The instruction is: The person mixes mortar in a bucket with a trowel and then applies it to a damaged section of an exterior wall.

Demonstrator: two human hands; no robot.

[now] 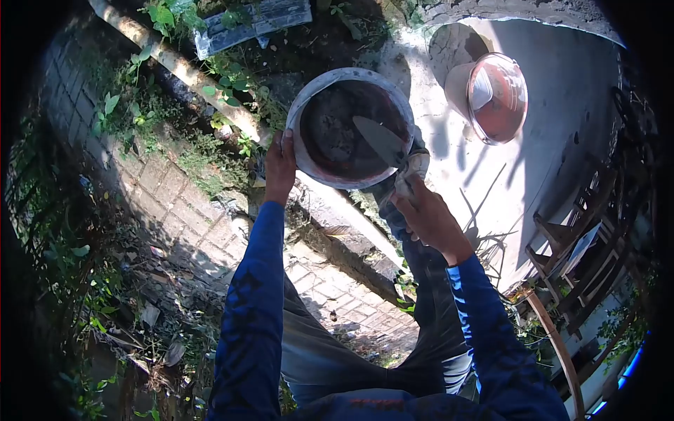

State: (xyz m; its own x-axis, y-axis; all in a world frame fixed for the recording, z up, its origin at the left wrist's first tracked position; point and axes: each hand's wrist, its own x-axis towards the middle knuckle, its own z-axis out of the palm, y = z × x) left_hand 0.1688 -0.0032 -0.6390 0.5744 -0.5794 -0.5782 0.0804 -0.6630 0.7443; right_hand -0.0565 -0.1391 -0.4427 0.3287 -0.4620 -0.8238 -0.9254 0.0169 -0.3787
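A round bucket (pixel 305 156) with a pale, smeared rim stands in front of me, dark grey material showing inside it. My left hand (pixel 281 167) grips its left rim, thumb and fingers closed at the edge. Over the bucket's right side lies the pointed metal blade of a trowel (pixel 379 139), angled up and to the left. My right hand (pixel 423 214) is wrapped round the trowel's handle end, where a pale, lumpy covering shows, just outside the lower right rim.
A second bucket (pixel 460 88), reddish inside, stands on the pale concrete (pixel 554 91) at the upper right. A long pole (pixel 172 59) runs diagonally past plants on the left. Brick paving (pixel 172 186) lies below it. Wooden pieces (pixel 572 245) are stacked at right.
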